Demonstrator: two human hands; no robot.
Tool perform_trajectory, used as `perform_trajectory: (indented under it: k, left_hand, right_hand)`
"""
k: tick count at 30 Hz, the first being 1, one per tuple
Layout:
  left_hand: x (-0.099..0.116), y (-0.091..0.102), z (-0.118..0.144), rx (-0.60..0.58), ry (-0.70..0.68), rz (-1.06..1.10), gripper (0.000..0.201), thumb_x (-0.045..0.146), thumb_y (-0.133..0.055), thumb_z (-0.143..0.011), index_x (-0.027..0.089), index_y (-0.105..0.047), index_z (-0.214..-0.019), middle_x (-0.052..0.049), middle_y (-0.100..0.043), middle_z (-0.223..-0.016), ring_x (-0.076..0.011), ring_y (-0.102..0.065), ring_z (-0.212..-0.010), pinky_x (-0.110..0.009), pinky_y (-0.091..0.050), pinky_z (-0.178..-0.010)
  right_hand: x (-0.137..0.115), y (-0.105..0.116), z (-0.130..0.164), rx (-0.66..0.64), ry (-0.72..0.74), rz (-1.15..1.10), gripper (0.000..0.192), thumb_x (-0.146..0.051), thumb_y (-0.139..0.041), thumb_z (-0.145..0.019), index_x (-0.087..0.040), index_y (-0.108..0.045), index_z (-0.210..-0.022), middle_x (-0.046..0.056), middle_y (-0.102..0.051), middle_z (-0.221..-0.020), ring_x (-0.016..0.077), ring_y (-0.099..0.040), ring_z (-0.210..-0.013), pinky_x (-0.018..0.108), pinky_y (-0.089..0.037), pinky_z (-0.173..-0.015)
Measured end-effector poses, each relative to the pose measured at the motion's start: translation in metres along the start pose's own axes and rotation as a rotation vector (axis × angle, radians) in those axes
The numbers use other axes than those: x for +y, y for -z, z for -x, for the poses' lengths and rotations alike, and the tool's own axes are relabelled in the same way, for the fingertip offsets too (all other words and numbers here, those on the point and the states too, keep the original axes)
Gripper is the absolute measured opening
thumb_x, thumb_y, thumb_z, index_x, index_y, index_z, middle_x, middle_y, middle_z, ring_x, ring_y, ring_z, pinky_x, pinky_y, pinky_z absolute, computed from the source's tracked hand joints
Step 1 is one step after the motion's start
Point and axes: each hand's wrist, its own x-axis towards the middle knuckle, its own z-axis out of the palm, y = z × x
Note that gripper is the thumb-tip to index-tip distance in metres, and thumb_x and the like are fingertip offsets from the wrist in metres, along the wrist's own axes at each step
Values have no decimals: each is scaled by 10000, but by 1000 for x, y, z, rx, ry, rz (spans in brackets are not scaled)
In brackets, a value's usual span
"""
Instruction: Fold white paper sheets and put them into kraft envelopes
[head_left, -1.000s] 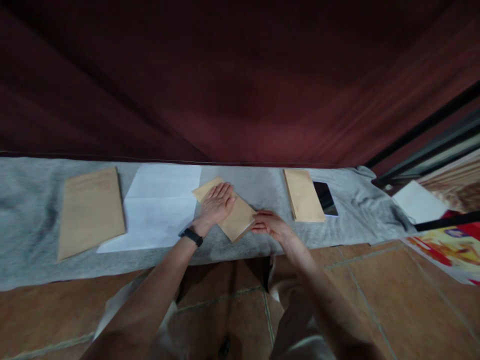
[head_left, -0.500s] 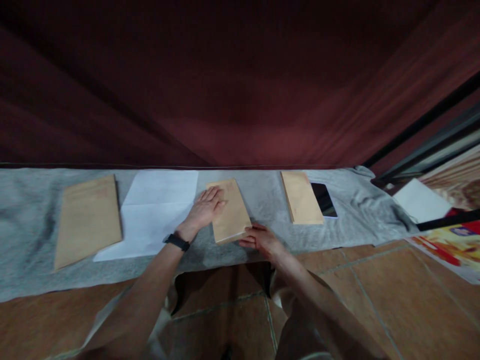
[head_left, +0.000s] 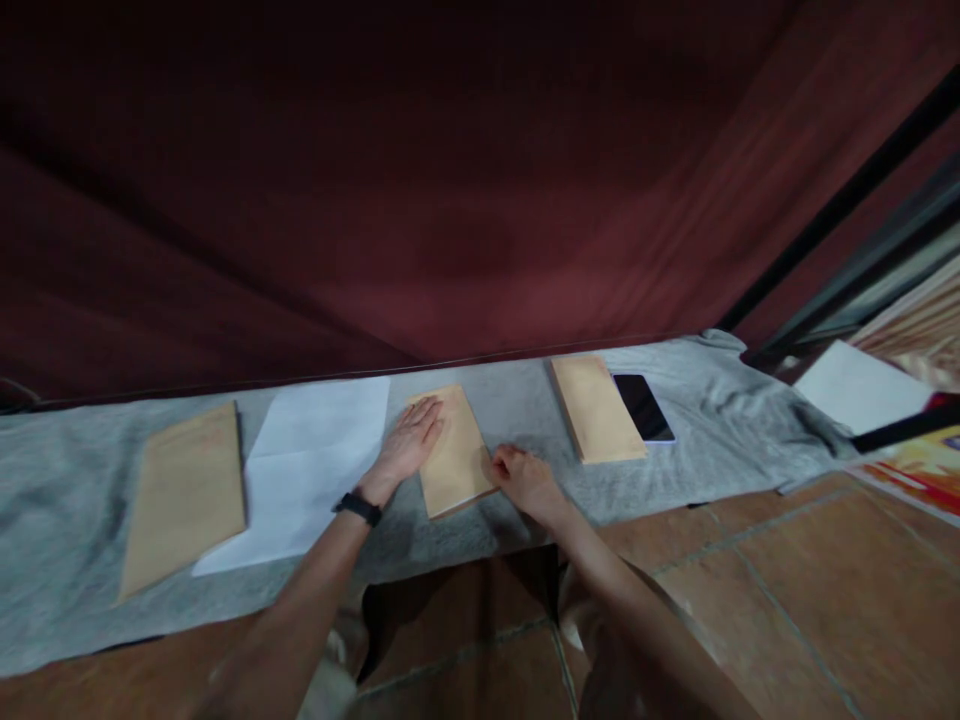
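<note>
A tan envelope (head_left: 456,455) lies on the grey cloth (head_left: 67,520) in front of me. My left hand (head_left: 405,445), with a black band at the wrist, rests flat with fingers spread on the envelope's left edge. My right hand (head_left: 521,478) touches the envelope's lower right corner with curled fingers. A creased white sheet of paper (head_left: 304,460) lies just left of my left hand.
A large tan envelope (head_left: 184,495) lies at the far left of the cloth. To the right lie another tan envelope (head_left: 596,420) and a dark phone (head_left: 643,407). A dark red curtain (head_left: 450,180) hangs behind. Tiled floor (head_left: 825,600) lies below, with white paper (head_left: 859,385) at the right.
The envelope under my hands has turned from slanted to nearly straight, pointing away from me. My left hand slid to its left edge. The view tilted up.
</note>
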Motion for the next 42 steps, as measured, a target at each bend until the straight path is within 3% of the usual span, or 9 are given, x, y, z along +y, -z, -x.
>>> perform_trajectory:
  k: [5,9,22,28,34,37,40,41,42]
  left_hand:
    - [4,-1,-45,-74,-59,-90,658,478,-190,-1051,137,-357,-1588,-104,-365,-1653,-224,-285,-1552,-425,-224,-1278]
    - [12,-9,-54,-84,-102,-133,669,467,-203,-1048,114,-291,-1609,-119,-284,-1684,-226,-237,-1568,-437,-174,-1292]
    - [68,-14,25,-139,-240,-31,660,500,-195,-1064,149,-286,-1615,-109,-273,-1688,-208,-222,-1571,-433,-187,-1297]
    - [89,-9,64,-259,-269,19,672,526,-167,-1070,154,-261,-1621,-112,-234,-1698,-191,-194,-1576,-413,-149,-1305]
    - [109,4,93,-336,-303,99,659,542,-211,-1069,188,-267,-1621,-88,-233,-1699,-181,-171,-1579,-420,-150,-1309]
    - [111,16,103,-360,-323,181,622,526,-237,-1071,230,-295,-1615,-55,-279,-1685,-167,-237,-1563,-400,-212,-1299]
    - [98,30,100,-378,-317,342,560,479,-202,-1083,285,-444,-1549,-2,-449,-1604,-149,-408,-1488,-354,-344,-1246]
    - [90,34,94,-348,-280,400,563,467,-179,-1085,292,-504,-1509,5,-515,-1558,-151,-467,-1449,-345,-387,-1219]
    - [81,38,85,-238,-188,431,589,465,-153,-1083,267,-538,-1482,-16,-562,-1520,-163,-516,-1411,-353,-417,-1196]
  right_hand:
    - [-3,-1,-7,-10,-8,105,282,-295,-446,-1039,-194,-658,-1197,110,-768,-1100,234,-723,-1026,304,-522,-848]
    - [-4,4,-9,-32,-18,105,298,-278,-444,-1029,-201,-661,-1217,98,-766,-1135,227,-711,-1074,302,-518,-883]
    - [7,26,-28,-162,-61,-172,294,-160,-509,-938,-217,-776,-1049,59,-796,-1036,184,-717,-986,234,-490,-823]
    - [6,26,-33,-15,-214,-37,355,-216,-420,-1023,-181,-708,-1228,148,-736,-1224,228,-689,-1118,304,-500,-922]
    - [1,27,-31,33,-247,-12,348,-211,-412,-1030,-160,-702,-1215,190,-730,-1213,259,-694,-1130,326,-507,-931]
    - [0,26,-28,71,-265,2,351,-215,-406,-1031,-151,-693,-1224,189,-740,-1187,262,-700,-1119,330,-516,-923]
    - [2,25,-26,77,-287,-4,351,-217,-410,-1031,-141,-690,-1228,177,-744,-1174,250,-700,-1129,322,-517,-940]
    - [2,24,-26,76,-292,-6,351,-220,-413,-1031,-138,-689,-1231,178,-742,-1177,251,-699,-1132,323,-518,-945]
    - [3,24,-26,75,-296,-6,352,-223,-415,-1031,-136,-687,-1237,180,-739,-1185,253,-699,-1134,327,-519,-948]
